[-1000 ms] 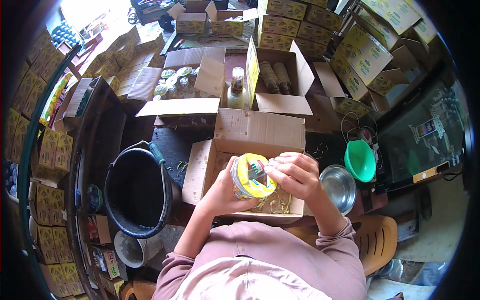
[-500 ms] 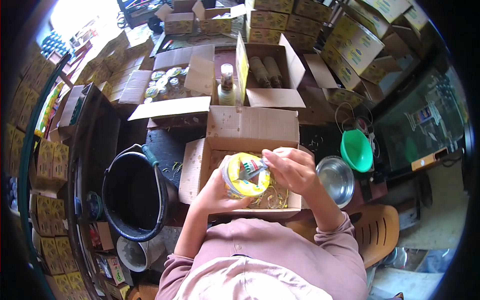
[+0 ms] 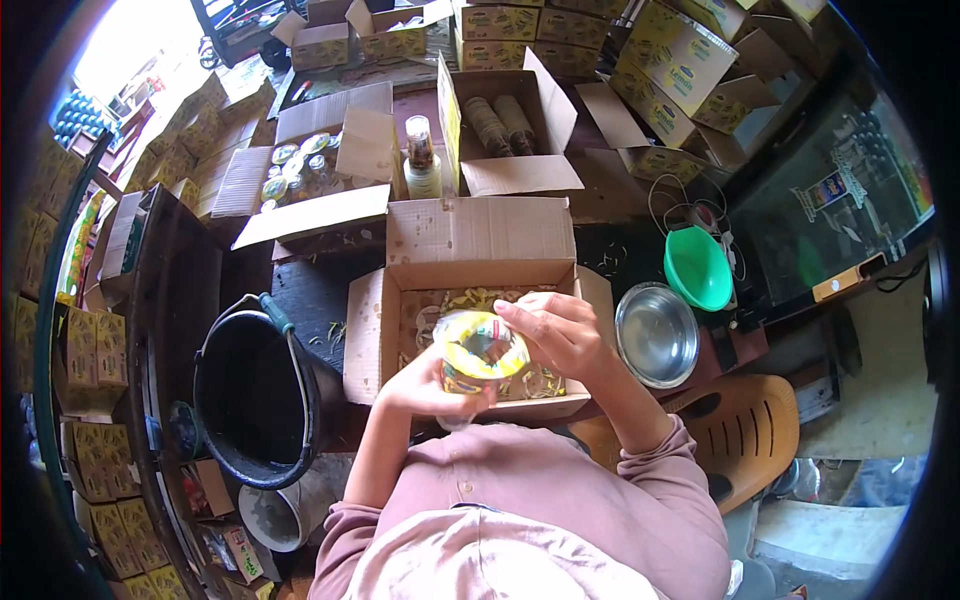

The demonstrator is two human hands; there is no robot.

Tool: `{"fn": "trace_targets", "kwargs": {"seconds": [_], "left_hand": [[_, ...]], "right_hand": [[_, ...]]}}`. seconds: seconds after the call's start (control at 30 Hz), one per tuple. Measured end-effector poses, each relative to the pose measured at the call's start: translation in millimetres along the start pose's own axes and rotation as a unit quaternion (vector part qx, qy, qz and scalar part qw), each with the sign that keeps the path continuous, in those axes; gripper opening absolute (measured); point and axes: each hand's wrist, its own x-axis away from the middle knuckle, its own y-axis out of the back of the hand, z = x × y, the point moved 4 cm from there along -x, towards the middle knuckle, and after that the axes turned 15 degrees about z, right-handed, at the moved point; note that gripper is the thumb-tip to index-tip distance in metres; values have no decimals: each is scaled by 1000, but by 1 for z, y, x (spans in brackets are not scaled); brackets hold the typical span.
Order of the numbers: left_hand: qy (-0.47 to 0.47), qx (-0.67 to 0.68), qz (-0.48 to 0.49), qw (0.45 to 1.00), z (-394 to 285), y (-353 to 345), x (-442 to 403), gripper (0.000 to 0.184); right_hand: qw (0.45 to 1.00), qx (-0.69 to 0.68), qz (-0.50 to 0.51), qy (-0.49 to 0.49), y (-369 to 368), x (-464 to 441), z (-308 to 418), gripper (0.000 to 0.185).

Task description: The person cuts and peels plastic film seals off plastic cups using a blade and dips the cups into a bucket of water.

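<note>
- While my left hand (image 3: 418, 388) wrapped around the yellow-rimmed jar (image 3: 482, 370), I held it tilted at the near side of the open carton (image 3: 480, 230).
- My right hand (image 3: 560, 332) had its fingers gathered by the rim; I couldn't tell whether they pinched anything.
- Rim work seemed in hand; the next move, I judged, called for steady support and light fingertips.

Left hand (image 3: 424, 388): curled in a grip; left forearm (image 3: 378, 458) extends far and slightly right. Right hand (image 3: 560, 335): right of and beyond left hand, fingers bent, pointing left; right forearm (image 3: 634, 410) angles far-left.
</note>
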Motion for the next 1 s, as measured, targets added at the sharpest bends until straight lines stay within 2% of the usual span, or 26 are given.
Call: {"fn": "trace_targets", "kwargs": {"seconds": [0.07,0.1,0.23,0.33,0.37,0.47,0.5,0.6,0.63,0.73,0.87,1.0], "left_hand": [[16,37,61,997,1,-1,-1,52],[52,32,81,995,-1,1,0,59],[-41,-42,-21,998,-16,4,2,74],[-85,-118,-98,984,-25,3,1,73],[-102,-200,-103,969,-28,5,0,68],[-105,-202,-153,962,-29,6,3,62],[-109,-293,-165,935,-35,4,3,58],[-94,-369,-205,902,-36,2,4,65],[-114,-379,-232,889,-40,-2,3,66],[-114,-466,-307,822,-52,-12,3,58],[-115,-465,-302,824,-55,-15,7,59],[-95,-494,-287,815,-56,-17,7,60]], "right_hand": [[1000,-17,10,-9,-1,0,0,41],[1000,-7,20,-14,3,-3,3,39],[1000,19,9,-9,9,-9,5,38],[999,40,-1,0,11,-13,2,38],[998,55,3,-8,11,-13,2,38],[998,64,24,-5,10,-14,1,38],[998,65,26,-2,9,-15,1,38],[997,70,25,7,7,-18,1,38],[997,71,19,10,7,-18,1,38],[997,70,6,13,7,-18,5,37],[995,79,-38,44,6,-16,6,35],[993,88,-45,60,9,-24,12,23]]}}
